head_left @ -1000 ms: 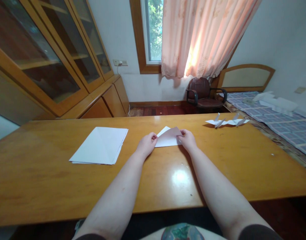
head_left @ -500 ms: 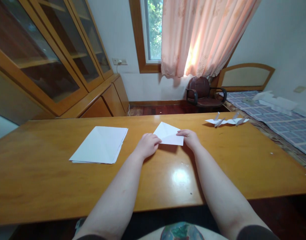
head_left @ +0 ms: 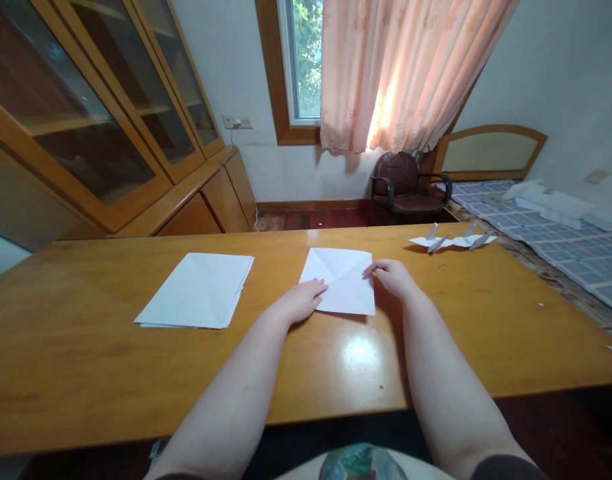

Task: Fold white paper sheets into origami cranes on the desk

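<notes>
Head view. One creased paper sheet, centre of frame, spread open: creases in, shaping apparently left to do. Left hand over its lower-left edge; thumb hidden, can't tell grip. Right hand pinches right edge. Right of frame: folded paper figures, apparently two, seemingly finished. Left of centre: one paper stack, sheets uncountable.

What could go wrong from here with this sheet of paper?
The creased, squarish white paper sheet might wrinkle if the left hand, on its near-left corner, and the right hand, at its right edge, pull unevenly. The folded white paper figures stand near the brown wooden table's far edge; a bump could knock them off.
</notes>
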Available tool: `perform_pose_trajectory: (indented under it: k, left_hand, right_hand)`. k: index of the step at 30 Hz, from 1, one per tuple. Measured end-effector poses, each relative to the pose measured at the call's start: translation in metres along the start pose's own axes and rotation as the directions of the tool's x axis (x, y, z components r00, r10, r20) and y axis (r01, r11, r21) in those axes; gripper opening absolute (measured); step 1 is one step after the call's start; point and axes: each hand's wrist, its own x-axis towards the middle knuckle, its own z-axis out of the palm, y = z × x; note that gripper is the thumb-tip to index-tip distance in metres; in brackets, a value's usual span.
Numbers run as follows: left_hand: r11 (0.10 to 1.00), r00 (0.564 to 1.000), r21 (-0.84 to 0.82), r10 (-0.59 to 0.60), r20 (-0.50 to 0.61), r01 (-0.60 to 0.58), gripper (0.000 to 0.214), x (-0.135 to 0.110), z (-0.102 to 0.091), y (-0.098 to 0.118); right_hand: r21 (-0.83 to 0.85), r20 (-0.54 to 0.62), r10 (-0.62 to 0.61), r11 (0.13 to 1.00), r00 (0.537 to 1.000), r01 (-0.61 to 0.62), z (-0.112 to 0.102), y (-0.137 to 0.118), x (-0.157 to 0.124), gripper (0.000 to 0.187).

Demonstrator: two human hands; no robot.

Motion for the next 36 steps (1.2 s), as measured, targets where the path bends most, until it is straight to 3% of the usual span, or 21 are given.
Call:
perform_pose_trajectory:
  k: [3, 5, 7, 8, 10, 11, 14, 16, 19, 22, 24, 28, 31, 33, 36]
  left_hand:
    - [0.985, 0.997, 0.153, -0.079, -0.016, 0.081, 0.055, 0.002, 0.007, -0.002]
    - [0.967, 0.992, 0.223, -0.120, -0.043, 0.127, 0.056, 0.002, 0.011, 0.006]
    - [0.952, 0.988, 0.268, -0.132, -0.082, 0.150, 0.054, 0.002, 0.014, 0.016]
    - [0.948, 0.988, 0.283, -0.122, -0.097, 0.145, 0.051, 0.002, 0.016, 0.021]
    - [0.951, 0.992, 0.296, -0.065, -0.106, 0.094, 0.038, 0.003, 0.018, 0.028]
    - [0.953, 0.994, 0.297, -0.032, -0.101, 0.061, 0.034, 0.003, 0.018, 0.029]
    - [0.959, 0.996, 0.284, 0.023, -0.089, 0.003, 0.036, 0.006, 0.018, 0.023]
    - [0.965, 0.997, 0.263, 0.013, -0.070, 0.006, 0.042, 0.007, 0.017, 0.016]
    - [0.969, 0.999, 0.243, -0.038, -0.038, 0.046, 0.051, 0.007, 0.016, 0.010]
    - [0.955, 0.988, 0.258, -0.134, -0.071, 0.148, 0.059, 0.007, 0.015, 0.008]
    - [0.937, 0.974, 0.273, -0.190, -0.124, 0.217, 0.058, 0.007, 0.013, 0.006]
    - [0.918, 0.951, 0.296, -0.195, -0.241, 0.264, 0.045, 0.008, 0.007, -0.003]
    - [0.920, 0.952, 0.324, -0.129, -0.276, 0.219, 0.032, 0.011, 0.004, -0.005]
    - [0.939, 0.973, 0.331, -0.018, -0.231, 0.097, 0.028, 0.013, 0.005, -0.003]
    - [0.948, 0.983, 0.297, 0.152, -0.101, -0.116, 0.040, 0.017, 0.010, 0.001]
  right_hand:
    - [-0.174, 0.078, 0.041, 0.984, 0.996, -0.026, 0.001, -0.006, -0.002, 0.027]
    - [-0.324, 0.041, 0.024, 0.946, 0.999, -0.010, 0.009, -0.015, -0.005, 0.027]
    - [-0.439, -0.090, -0.114, 0.896, 0.989, 0.063, 0.024, -0.027, -0.008, 0.031]
    - [-0.449, -0.076, -0.200, 0.882, 0.977, 0.145, 0.034, -0.033, -0.010, 0.035]
    - [-0.366, 0.135, -0.331, 0.859, 0.934, 0.358, 0.053, -0.040, -0.013, 0.042]
    - [-0.311, 0.236, -0.344, 0.860, 0.909, 0.405, 0.062, -0.042, -0.013, 0.044]
    - [-0.297, 0.345, -0.243, 0.888, 0.906, 0.351, 0.079, -0.039, -0.010, 0.044]
    - [-0.357, 0.337, -0.195, 0.879, 0.921, 0.316, 0.080, -0.034, -0.006, 0.045]
    - [-0.462, 0.265, -0.117, 0.856, 0.957, 0.233, 0.072, -0.023, 0.001, 0.050]
    - [-0.524, 0.118, 0.056, 0.852, 0.991, 0.014, 0.059, -0.010, 0.006, 0.055]
    - [-0.530, 0.043, 0.161, 0.840, 0.986, -0.114, 0.051, -0.002, 0.009, 0.056]
    - [-0.537, 0.011, 0.166, 0.833, 0.986, -0.134, 0.045, 0.005, 0.012, 0.054]
    - [-0.538, 0.032, 0.067, 0.842, 0.997, -0.039, 0.050, 0.000, 0.011, 0.046]
    - [-0.500, 0.133, -0.056, 0.858, 0.990, 0.115, 0.055, -0.005, 0.009, 0.043]
    - [-0.380, 0.303, -0.186, 0.876, 0.935, 0.298, 0.059, -0.013, 0.006, 0.039]
